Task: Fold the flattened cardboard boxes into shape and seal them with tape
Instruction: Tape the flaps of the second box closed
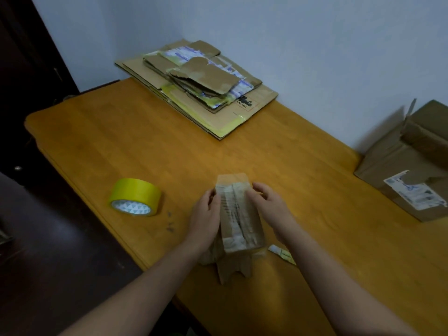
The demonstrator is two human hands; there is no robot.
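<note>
A small cardboard box, covered with old clear tape and a worn label, stands partly folded near the front of the wooden table. My left hand grips its left side and my right hand grips its right side near the top. Loose flaps spread out at the box's near end. A roll of yellow tape lies on the table to the left of my hands, apart from them.
A stack of flattened cardboard boxes lies at the table's far edge against the wall. A larger folded box with a white label sits at the right. A small yellow-white scrap lies by my right forearm. The table's left edge drops to dark floor.
</note>
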